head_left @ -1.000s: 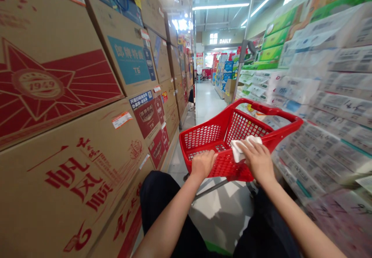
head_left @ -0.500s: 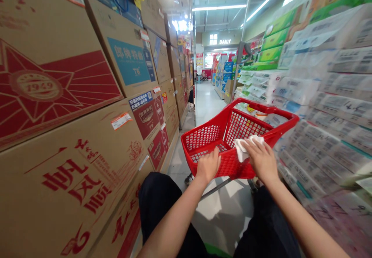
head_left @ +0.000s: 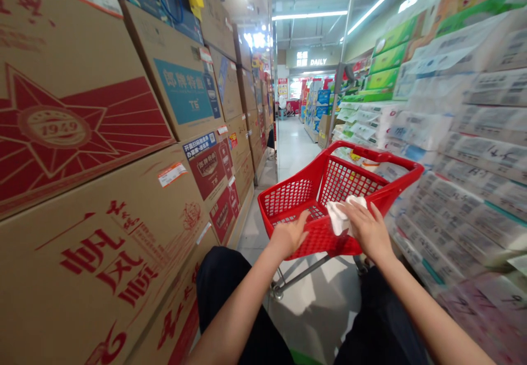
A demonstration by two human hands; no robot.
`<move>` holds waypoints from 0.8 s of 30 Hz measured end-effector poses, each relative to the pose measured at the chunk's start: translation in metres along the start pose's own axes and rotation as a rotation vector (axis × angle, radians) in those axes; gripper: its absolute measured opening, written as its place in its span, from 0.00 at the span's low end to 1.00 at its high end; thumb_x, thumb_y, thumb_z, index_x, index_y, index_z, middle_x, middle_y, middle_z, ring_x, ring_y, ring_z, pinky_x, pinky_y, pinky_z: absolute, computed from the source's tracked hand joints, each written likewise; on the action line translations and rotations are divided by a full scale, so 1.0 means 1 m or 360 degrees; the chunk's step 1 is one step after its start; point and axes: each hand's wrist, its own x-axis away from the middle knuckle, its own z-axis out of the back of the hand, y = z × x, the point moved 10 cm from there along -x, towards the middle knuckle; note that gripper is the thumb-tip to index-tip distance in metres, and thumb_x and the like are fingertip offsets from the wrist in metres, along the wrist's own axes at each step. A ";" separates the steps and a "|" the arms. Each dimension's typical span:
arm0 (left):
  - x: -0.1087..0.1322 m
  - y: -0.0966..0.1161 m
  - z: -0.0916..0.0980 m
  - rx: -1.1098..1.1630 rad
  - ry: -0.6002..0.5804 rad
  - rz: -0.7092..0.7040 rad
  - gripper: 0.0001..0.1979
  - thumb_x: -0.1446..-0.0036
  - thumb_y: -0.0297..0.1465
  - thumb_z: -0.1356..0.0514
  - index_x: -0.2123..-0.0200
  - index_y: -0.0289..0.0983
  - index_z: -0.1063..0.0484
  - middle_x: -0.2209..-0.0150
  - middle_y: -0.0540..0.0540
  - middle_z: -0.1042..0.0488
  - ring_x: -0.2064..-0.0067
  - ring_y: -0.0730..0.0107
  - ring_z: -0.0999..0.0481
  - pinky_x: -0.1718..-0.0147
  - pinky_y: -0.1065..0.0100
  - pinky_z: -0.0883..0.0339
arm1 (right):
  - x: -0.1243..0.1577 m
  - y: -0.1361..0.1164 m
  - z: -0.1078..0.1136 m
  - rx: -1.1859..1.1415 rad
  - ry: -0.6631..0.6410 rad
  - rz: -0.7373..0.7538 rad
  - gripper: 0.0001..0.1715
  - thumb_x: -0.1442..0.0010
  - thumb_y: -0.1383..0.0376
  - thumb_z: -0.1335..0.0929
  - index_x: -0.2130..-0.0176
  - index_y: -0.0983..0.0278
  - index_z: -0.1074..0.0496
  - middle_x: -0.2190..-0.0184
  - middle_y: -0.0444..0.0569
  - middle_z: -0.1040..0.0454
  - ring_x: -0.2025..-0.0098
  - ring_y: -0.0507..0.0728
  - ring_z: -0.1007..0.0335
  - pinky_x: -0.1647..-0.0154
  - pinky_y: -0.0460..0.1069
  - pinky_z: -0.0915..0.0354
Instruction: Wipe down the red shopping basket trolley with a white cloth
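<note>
A red plastic shopping cart (head_left: 302, 247) stands in front of me, its basket side turned toward my knees. My right hand (head_left: 368, 230) presses a crumpled white cloth (head_left: 338, 219) against the cart's near upper rim, the fingers spread over it. At the rim to the left is my left hand (head_left: 290, 236), with its fingers apart and nothing in them. Whether it touches the rim I cannot tell. The basket's perforated inner walls show beyond both hands.
Stacked cardboard cartons (head_left: 102, 233) form a wall close on my left. Packs of tissue paper (head_left: 461, 189) are piled along the right. A tiled aisle (head_left: 294, 145) runs ahead between a glass pane and shelves. My knees flank the cart's near side.
My left hand has loosened from the rim and its fingers have parted. The right hand and cloth have slid slightly left along the rim. The cart has turned or shifted a little.
</note>
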 end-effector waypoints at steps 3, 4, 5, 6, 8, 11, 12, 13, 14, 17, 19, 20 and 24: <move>0.007 -0.021 0.001 -0.0066 0.0048 0.0149 0.31 0.35 0.51 0.46 0.37 0.37 0.41 0.66 0.41 0.21 0.57 0.53 0.20 0.56 0.61 0.31 | 0.002 -0.015 -0.002 -0.0025 0.0023 -0.0055 0.36 0.37 0.72 0.39 0.32 0.55 0.41 0.36 0.46 0.33 0.32 0.60 0.43 0.31 0.61 0.52; 0.009 -0.025 0.001 -0.0050 0.0088 0.0198 0.31 0.36 0.52 0.45 0.39 0.38 0.39 0.67 0.42 0.21 0.57 0.53 0.20 0.55 0.62 0.31 | 0.002 -0.028 -0.003 -0.0045 0.0016 -0.0043 0.37 0.38 0.72 0.39 0.32 0.55 0.41 0.36 0.46 0.33 0.32 0.60 0.44 0.31 0.61 0.52; 0.010 -0.028 0.000 -0.0026 0.0131 0.0244 0.30 0.36 0.52 0.45 0.40 0.38 0.38 0.67 0.42 0.21 0.57 0.54 0.20 0.55 0.62 0.32 | 0.001 -0.044 -0.005 -0.0072 0.0002 -0.0013 0.37 0.38 0.73 0.39 0.32 0.55 0.41 0.36 0.46 0.33 0.32 0.60 0.43 0.30 0.62 0.52; 0.011 -0.030 0.000 -0.0002 0.0173 0.0279 0.30 0.36 0.52 0.45 0.40 0.39 0.38 0.66 0.43 0.21 0.58 0.55 0.20 0.55 0.62 0.32 | 0.001 -0.061 -0.007 -0.0106 -0.0016 0.0029 0.37 0.38 0.73 0.39 0.32 0.55 0.41 0.36 0.46 0.32 0.32 0.60 0.43 0.30 0.62 0.53; 0.011 -0.030 -0.002 0.0037 0.0236 0.0312 0.30 0.36 0.49 0.43 0.39 0.37 0.40 0.65 0.43 0.21 0.60 0.56 0.20 0.56 0.63 0.32 | -0.001 -0.096 -0.011 -0.0197 -0.0064 0.0144 0.37 0.37 0.73 0.40 0.32 0.56 0.42 0.35 0.46 0.33 0.32 0.60 0.44 0.29 0.62 0.54; 0.009 -0.027 -0.004 0.0042 0.0276 0.0292 0.33 0.37 0.47 0.42 0.37 0.34 0.43 0.66 0.43 0.21 0.60 0.56 0.20 0.57 0.63 0.32 | -0.003 -0.120 -0.011 -0.0294 -0.0095 0.0267 0.36 0.35 0.72 0.40 0.31 0.56 0.43 0.35 0.45 0.35 0.32 0.59 0.44 0.29 0.63 0.56; 0.009 -0.027 -0.004 0.0024 0.0281 0.0283 0.33 0.37 0.47 0.42 0.36 0.33 0.44 0.66 0.43 0.21 0.60 0.56 0.20 0.58 0.63 0.31 | -0.003 -0.118 -0.011 -0.0308 -0.0107 0.0297 0.36 0.35 0.72 0.40 0.31 0.55 0.43 0.35 0.45 0.34 0.32 0.59 0.44 0.28 0.63 0.57; 0.009 -0.027 -0.004 -0.0004 0.0284 0.0281 0.34 0.37 0.47 0.42 0.36 0.33 0.44 0.66 0.42 0.21 0.61 0.56 0.20 0.58 0.63 0.32 | -0.003 -0.110 -0.011 -0.0308 -0.0112 0.0311 0.36 0.35 0.73 0.40 0.31 0.54 0.44 0.35 0.44 0.34 0.32 0.58 0.43 0.28 0.63 0.58; 0.009 -0.027 -0.003 -0.0037 0.0286 0.0284 0.35 0.37 0.48 0.43 0.36 0.32 0.43 0.67 0.42 0.21 0.61 0.55 0.20 0.58 0.63 0.32 | -0.003 -0.098 -0.010 -0.0295 -0.0108 0.0303 0.37 0.36 0.73 0.41 0.31 0.54 0.44 0.36 0.44 0.33 0.33 0.57 0.42 0.28 0.64 0.59; 0.009 -0.027 -0.003 -0.0128 0.0288 0.0313 0.37 0.37 0.52 0.44 0.36 0.32 0.42 0.69 0.41 0.22 0.63 0.54 0.20 0.59 0.62 0.32 | -0.001 -0.054 -0.007 -0.0194 -0.0035 0.0163 0.38 0.36 0.75 0.41 0.32 0.53 0.43 0.37 0.44 0.32 0.34 0.58 0.40 0.29 0.65 0.59; 0.008 -0.025 -0.004 -0.0154 0.0284 0.0329 0.38 0.38 0.53 0.44 0.36 0.32 0.41 0.69 0.40 0.22 0.63 0.54 0.20 0.59 0.62 0.32 | 0.000 -0.037 -0.006 -0.0129 0.0004 0.0052 0.37 0.37 0.75 0.41 0.32 0.53 0.41 0.37 0.44 0.31 0.34 0.59 0.40 0.29 0.65 0.57; 0.008 -0.024 -0.005 -0.0157 0.0280 0.0337 0.38 0.38 0.53 0.44 0.36 0.32 0.41 0.69 0.40 0.22 0.63 0.54 0.20 0.59 0.62 0.32 | 0.001 -0.036 -0.007 -0.0114 0.0004 0.0016 0.37 0.37 0.74 0.40 0.32 0.53 0.41 0.37 0.45 0.31 0.33 0.59 0.41 0.29 0.65 0.56; 0.004 -0.019 -0.009 -0.0125 0.0243 0.0347 0.36 0.37 0.52 0.44 0.36 0.33 0.41 0.67 0.40 0.21 0.64 0.54 0.20 0.59 0.62 0.32 | 0.002 -0.077 -0.014 -0.0166 -0.0051 0.0076 0.35 0.36 0.73 0.40 0.33 0.56 0.40 0.36 0.45 0.33 0.32 0.60 0.43 0.29 0.63 0.55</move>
